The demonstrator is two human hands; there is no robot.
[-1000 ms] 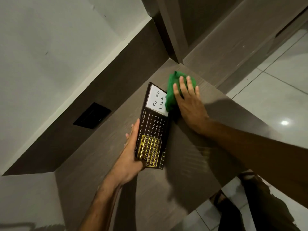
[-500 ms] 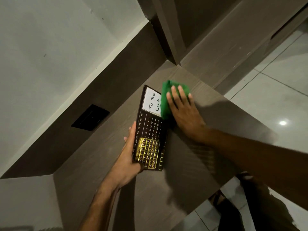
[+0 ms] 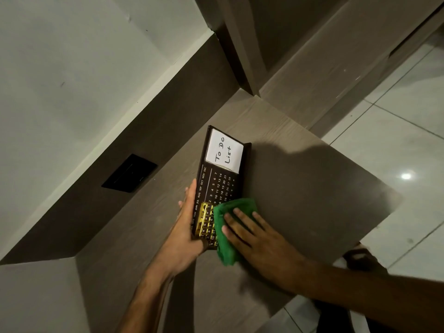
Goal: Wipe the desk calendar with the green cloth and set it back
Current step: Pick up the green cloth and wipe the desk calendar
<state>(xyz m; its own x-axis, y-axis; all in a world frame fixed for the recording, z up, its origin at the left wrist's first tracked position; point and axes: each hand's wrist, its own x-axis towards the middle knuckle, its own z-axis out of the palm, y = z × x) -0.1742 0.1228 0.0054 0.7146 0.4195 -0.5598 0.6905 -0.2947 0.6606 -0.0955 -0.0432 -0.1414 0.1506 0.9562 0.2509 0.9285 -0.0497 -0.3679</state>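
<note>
A dark desk calendar (image 3: 219, 182) with a white "To Do List" note at its far end and a gold date frame at its near end rests on the wooden desk (image 3: 300, 188). My left hand (image 3: 186, 233) grips the calendar's near left edge. My right hand (image 3: 252, 233) lies flat with spread fingers on the green cloth (image 3: 227, 246), pressing it onto the calendar's near right corner. The cloth hides part of the gold frame.
A black wall plate (image 3: 129, 173) sits on the dark panel to the left of the desk. A wall and a wooden column stand behind. The desk's right edge drops to a white tiled floor (image 3: 403, 145). My foot shows below.
My right hand has slid the green cloth from the calendar's far end by the note down to its near end. My left hand has kept its hold.
</note>
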